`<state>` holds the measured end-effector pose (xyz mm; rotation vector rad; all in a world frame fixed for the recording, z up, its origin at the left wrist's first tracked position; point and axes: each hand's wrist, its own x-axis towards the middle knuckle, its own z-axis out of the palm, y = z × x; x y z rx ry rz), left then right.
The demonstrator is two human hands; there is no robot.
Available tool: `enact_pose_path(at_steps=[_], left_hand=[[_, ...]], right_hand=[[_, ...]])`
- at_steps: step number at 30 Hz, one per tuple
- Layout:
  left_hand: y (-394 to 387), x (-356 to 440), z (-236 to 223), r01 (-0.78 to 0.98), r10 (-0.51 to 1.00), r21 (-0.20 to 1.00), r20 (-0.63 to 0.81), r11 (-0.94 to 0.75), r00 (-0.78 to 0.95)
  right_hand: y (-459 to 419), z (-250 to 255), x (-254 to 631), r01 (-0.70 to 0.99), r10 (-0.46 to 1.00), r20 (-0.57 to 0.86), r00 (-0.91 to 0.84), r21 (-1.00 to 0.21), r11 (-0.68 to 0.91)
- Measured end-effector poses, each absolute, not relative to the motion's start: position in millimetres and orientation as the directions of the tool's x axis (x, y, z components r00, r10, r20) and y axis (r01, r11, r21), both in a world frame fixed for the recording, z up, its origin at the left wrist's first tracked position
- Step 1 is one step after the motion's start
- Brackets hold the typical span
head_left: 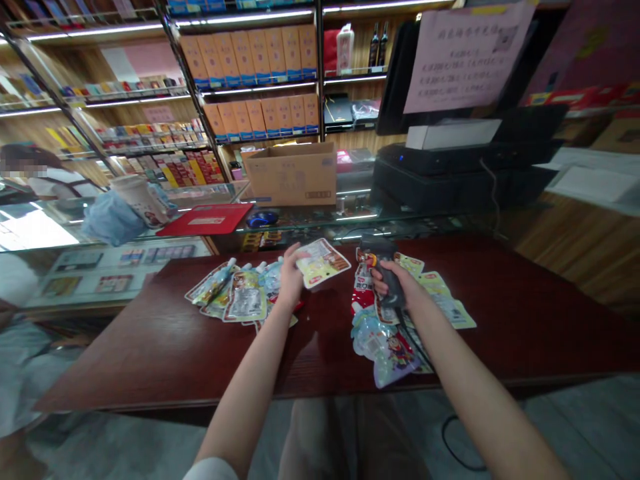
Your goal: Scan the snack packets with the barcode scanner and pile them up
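My left hand (291,277) is closed on a yellow-and-white snack pouch (323,262), held up above the dark red table (525,313). My right hand (395,283) grips a black handheld barcode scanner (383,263), its head pointing toward the pouch. Under and left of my left hand lies a pile of spouted pouches (240,293). Beneath my right hand lies another spread of pouches (385,340), with pale green ones (445,297) to its right.
A glass counter (210,233) behind the table carries a red tray (207,219), a blue mouse (263,218), a cardboard box (293,173) and a black register (465,173). Shelves of boxed goods fill the back. A person (35,177) sits far left. A cable (453,440) hangs below the table.
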<state>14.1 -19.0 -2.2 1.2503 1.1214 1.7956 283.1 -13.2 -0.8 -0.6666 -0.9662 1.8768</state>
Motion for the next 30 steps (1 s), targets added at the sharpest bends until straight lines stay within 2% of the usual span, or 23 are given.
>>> enact_pose_path(at_steps=[2, 4, 6, 9, 16, 20, 23, 26, 30], left_hand=[[-19.9, 20.1, -5.3, -0.357, 0.957, 0.899, 0.179, -0.254, -0.229], [-22.8, 24.8, -6.9, -0.545, 0.994, 0.834, 0.025, -0.079, -0.107], [-26.4, 27.6, -6.5, -0.635, 0.997, 0.770, -0.080, 0.064, 0.003], [-29.8, 29.7, -3.3, -0.693, 0.984, 0.700, -0.161, 0.172, 0.082], [-32.6, 31.9, 10.1, -0.741, 0.976, 0.660, -0.216, 0.128, -0.023], [-40.7, 24.0, 20.6, -0.785, 0.969, 0.571, -0.192, 0.239, 0.155], [-46.8, 18.7, 27.0, -0.793, 0.954, 0.533, -0.123, 0.295, 0.273], [-49.2, 19.2, 28.7, -0.798, 0.966, 0.550, -0.072, 0.245, 0.247], [-47.9, 24.2, 25.0, -0.770, 0.975, 0.601, -0.083, 0.214, 0.207]], right_hand=[[-13.7, -0.2, 282.5, -0.472, 0.890, -0.055, -0.453, -0.832, -0.291], [-15.3, 0.9, 280.9, -0.467, 0.888, -0.048, -0.457, -0.837, -0.285], [-16.7, 1.1, 279.4, -0.461, 0.884, -0.047, -0.466, -0.840, -0.287], [-17.9, -0.5, 278.1, -0.464, 0.887, -0.042, -0.460, -0.840, -0.281], [-20.7, 2.1, 275.2, -0.433, 0.889, -0.050, -0.455, -0.860, -0.269], [-22.4, 4.3, 274.7, -0.427, 0.886, -0.047, -0.461, -0.863, -0.269], [-21.9, 3.5, 275.4, -0.427, 0.887, -0.048, -0.460, -0.863, -0.269], [-21.4, 2.1, 275.5, -0.426, 0.886, -0.039, -0.462, -0.867, -0.260], [-24.9, 2.4, 273.8, -0.409, 0.879, -0.030, -0.476, -0.877, -0.252]])
